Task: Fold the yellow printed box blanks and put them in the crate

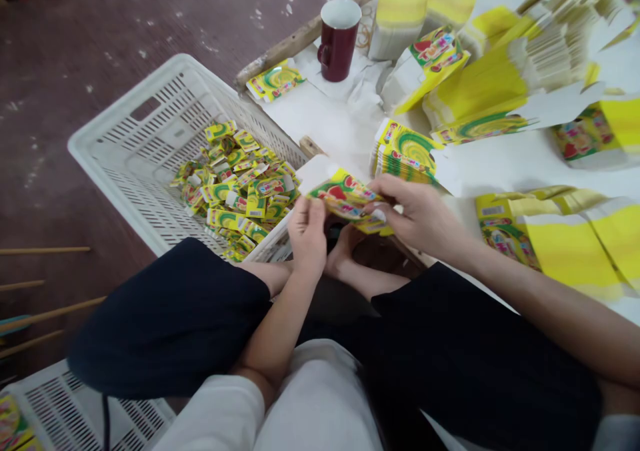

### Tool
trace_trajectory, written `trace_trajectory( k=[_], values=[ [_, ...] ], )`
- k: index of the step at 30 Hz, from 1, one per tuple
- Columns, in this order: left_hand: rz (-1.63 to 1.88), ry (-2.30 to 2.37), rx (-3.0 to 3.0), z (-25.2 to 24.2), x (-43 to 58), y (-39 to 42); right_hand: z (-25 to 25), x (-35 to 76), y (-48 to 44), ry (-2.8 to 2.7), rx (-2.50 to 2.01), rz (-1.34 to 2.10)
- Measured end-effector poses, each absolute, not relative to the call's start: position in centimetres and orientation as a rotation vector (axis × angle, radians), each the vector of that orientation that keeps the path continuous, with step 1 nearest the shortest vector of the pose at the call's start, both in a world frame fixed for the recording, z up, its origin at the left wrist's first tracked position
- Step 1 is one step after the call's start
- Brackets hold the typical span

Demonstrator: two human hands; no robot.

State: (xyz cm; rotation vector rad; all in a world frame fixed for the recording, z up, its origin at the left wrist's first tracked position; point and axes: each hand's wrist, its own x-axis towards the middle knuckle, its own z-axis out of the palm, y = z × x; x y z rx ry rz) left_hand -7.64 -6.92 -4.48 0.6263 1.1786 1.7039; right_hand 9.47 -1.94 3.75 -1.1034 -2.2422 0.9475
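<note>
Between my two hands is a yellow and green cardboard carton (pixel 344 192) with red fruit printed on it and a white flap sticking out at its left end. My left hand (pixel 309 232) pinches its lower left side, thumb on top. At the right end, the fingers of my right hand (pixel 417 212) are closed on it. Whether it is one carton or a few together, I cannot tell. Just beyond my right hand stands a bundle of flat cartons (pixel 406 149). Left of my hands, a white plastic crate (pixel 113 141) holds many small cartons (pixel 250 184).
A dark red mug (pixel 339 44) stands near the wood-edged table's (pixel 325 114) far left corner, beside a loose flat carton (pixel 276 81). Stacks of yellow carton blanks (pixel 480 84) cover the right side. Another white crate (pixel 95 404) sits at the lower left, near thin wooden sticks (pixel 50 312).
</note>
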Motion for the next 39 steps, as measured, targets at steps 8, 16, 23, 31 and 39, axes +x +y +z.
trace_trajectory(
  k=[8,16,23,31,39],
  values=[
    [1.514,1.195,1.409,-1.3,-11.6,-7.7,5.5,10.7,-2.7,-2.634,-0.689,0.164],
    [1.355,1.43,1.633,-2.7,-8.6,-8.6,3.6,9.9,-2.4,-2.197,-1.038,0.567],
    [1.353,1.488,1.775,-3.7,-7.9,-8.8,2.0,8.5,-2.2,-1.887,-1.019,1.66],
    [1.157,1.462,1.571,-4.5,-7.5,-8.6,2.1,8.5,-3.0,-2.138,-0.977,1.349],
    [1.265,1.553,1.613,-4.8,-8.4,-8.1,1.7,9.1,-2.4,-2.404,-0.9,0.749]
  ],
)
